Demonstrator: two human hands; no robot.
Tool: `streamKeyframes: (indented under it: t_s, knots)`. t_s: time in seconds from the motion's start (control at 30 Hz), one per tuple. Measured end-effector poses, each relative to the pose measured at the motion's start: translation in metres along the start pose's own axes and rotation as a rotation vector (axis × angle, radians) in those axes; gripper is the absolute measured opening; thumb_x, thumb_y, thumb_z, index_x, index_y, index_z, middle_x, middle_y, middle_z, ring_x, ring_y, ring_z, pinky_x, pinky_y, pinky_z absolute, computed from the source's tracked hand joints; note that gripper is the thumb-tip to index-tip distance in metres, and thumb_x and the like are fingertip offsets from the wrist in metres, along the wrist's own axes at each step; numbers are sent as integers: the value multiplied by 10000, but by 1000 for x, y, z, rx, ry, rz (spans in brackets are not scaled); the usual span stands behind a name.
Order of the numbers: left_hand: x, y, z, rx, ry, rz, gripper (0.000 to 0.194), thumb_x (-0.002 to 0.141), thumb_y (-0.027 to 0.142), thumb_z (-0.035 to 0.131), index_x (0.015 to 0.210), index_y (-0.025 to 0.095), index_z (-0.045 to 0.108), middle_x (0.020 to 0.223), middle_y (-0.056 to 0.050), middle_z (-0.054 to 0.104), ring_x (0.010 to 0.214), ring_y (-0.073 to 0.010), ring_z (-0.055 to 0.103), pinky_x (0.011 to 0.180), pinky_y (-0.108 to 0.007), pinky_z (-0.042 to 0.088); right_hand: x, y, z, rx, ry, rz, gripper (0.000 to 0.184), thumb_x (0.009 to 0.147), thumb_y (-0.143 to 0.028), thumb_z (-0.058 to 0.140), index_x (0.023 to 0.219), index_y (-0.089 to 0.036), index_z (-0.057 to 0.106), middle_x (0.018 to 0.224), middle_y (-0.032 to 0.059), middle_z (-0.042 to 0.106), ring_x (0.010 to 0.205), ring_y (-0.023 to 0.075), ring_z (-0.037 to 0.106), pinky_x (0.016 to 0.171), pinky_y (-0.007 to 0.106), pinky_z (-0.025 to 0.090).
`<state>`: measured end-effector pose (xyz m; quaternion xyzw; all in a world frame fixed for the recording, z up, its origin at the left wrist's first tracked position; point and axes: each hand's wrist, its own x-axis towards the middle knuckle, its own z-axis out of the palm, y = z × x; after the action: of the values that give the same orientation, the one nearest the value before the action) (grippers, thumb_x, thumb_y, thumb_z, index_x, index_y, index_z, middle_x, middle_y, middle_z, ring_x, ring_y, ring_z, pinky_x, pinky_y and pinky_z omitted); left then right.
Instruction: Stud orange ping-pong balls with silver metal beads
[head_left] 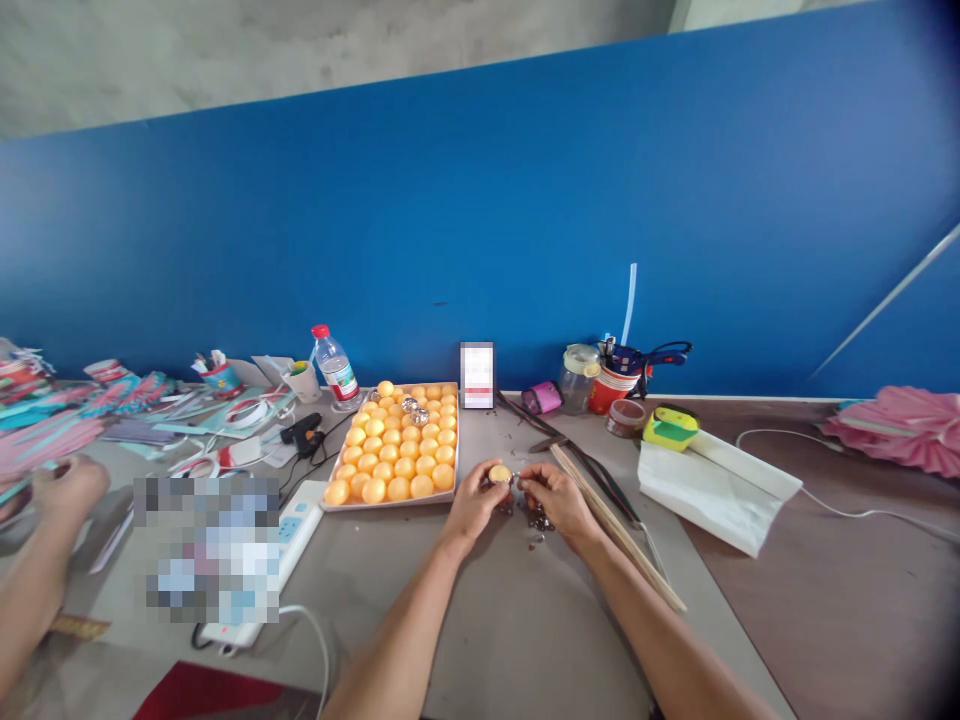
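Note:
My left hand (472,502) is closed around an orange table tennis ball (500,474), with a bit of silver showing at its right side. Close beside it, the fingers of my right hand (562,503) are pinched together on a tiny shiny piece at the ball's edge. Below the fingers lies a small scatter of dark, shiny silver pieces (540,522). To the left, a shallow white box (397,504) holds rows of orange table tennis balls (405,467). A few silver-covered balls (419,416) rest on top of them.
Wooden sticks (622,535) and dark straps lie right of my hands. A white power strip (300,525), glue gun (302,432) and water bottle (335,370) are on the left. Behind stand a jar (579,380) and red cup (611,390). Another person's hand (71,490) works far left.

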<state>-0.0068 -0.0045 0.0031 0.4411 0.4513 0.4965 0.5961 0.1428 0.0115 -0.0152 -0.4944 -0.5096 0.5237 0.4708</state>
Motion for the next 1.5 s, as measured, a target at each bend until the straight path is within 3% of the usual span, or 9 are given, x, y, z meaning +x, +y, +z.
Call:
streamKeyframes:
  t_s: [0.27,0.53,1.03,1.3,1.5]
  knots:
    - [1,-3,1,-91,22,25,499,613,321,741,1053,171,559,968,-49,612,809,-161,590,746,-309,499,-3,-4,1,-28,-22,-8,171,665,-320,575,749,-171,591,481,-65,494,454,92,425,481,222,307]
    - [3,-6,-1,-61,-15,35,440,634,319,727,1006,146,567,909,-42,614,764,-149,584,723,-292,490,-5,-5,3,43,-45,25,222,652,-354,603,775,-171,574,480,-58,513,452,97,425,480,226,309]
    - [-1,-1,-1,-3,-49,9,470,643,325,717,1051,143,572,924,-55,618,774,-157,574,731,-284,468,-5,-7,1,-39,-48,-1,191,669,-332,551,741,-160,590,511,-61,476,487,90,410,503,225,305]
    - [-1,-6,-6,138,-112,93,446,695,345,692,1074,148,563,925,-59,613,780,-162,566,731,-282,461,-4,-4,-1,-51,-97,42,166,690,-324,534,762,-178,565,495,-60,518,459,95,430,482,221,311]
    - [0,-10,-9,143,-137,100,426,711,339,680,1074,152,561,937,-62,607,811,-173,570,728,-277,465,-2,0,-1,-125,-86,-6,103,700,-260,510,757,-182,546,509,-62,514,472,98,443,481,219,332]
